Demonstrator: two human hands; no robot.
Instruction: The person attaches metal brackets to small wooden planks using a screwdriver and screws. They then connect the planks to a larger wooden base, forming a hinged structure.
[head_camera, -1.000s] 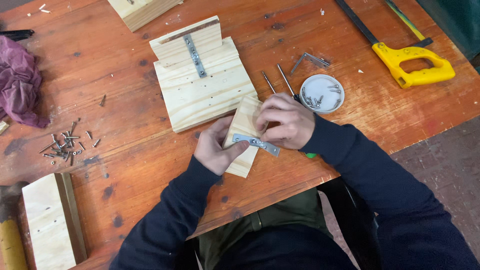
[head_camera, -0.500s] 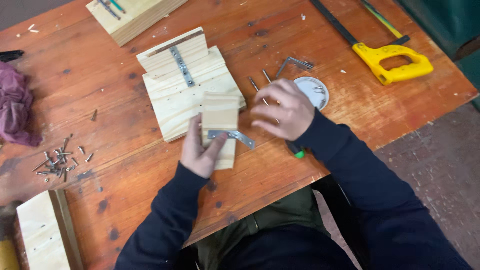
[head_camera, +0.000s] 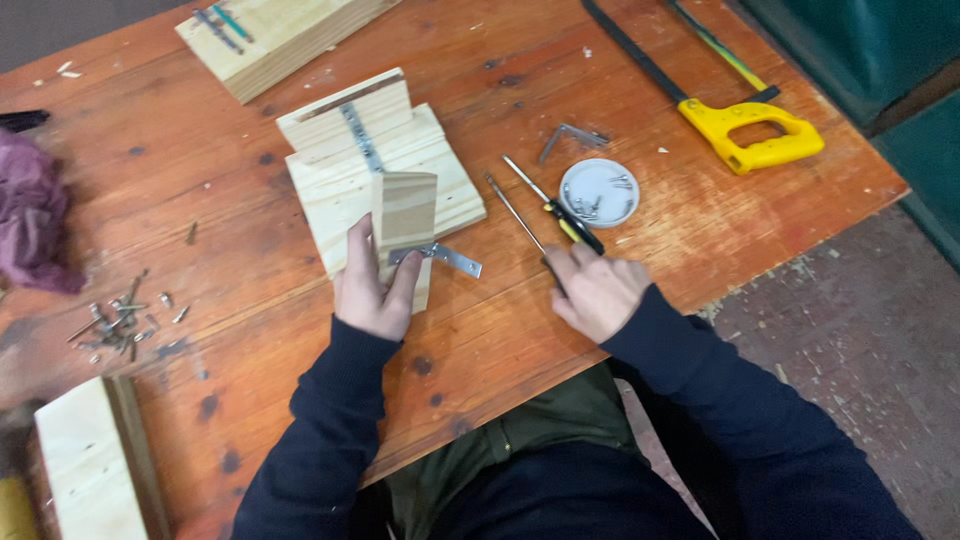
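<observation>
The left hand (head_camera: 372, 290) clasped a small upright wooden block (head_camera: 404, 225) near the table's front edge, thumb on one side and fingers on the other, pressed against the wood; a metal angle bracket (head_camera: 445, 258) sat at the block's foot, one leg lying flat and pointing rightward toward the other hand; behind the block lay a larger pine assembly (head_camera: 385, 165) with a perforated metal strip (head_camera: 360, 135) running down its raised part.

The right hand (head_camera: 597, 290) rested on the orange-stained table (head_camera: 500, 340), fingers curled over the handle ends of two screwdrivers; the yellow-and-black screwdriver (head_camera: 560, 208) and a slimmer screwdriver (head_camera: 518, 213) beside it both lay with their long axes running diagonally, tips pointing up and left, away from the hand, handles nearest the fingers; whether the fingers had closed on either I could not tell. The right hand was plainly the nearer one to both tools.

Just beyond the shafts stood a round white lid (head_camera: 598, 192) holding screws, with a spare bracket (head_camera: 572, 137) behind it; a yellow-handled saw (head_camera: 750, 135) lay at the far right, a scatter of loose screws (head_camera: 118, 318) at the left; nothing bore any label I could see.
</observation>
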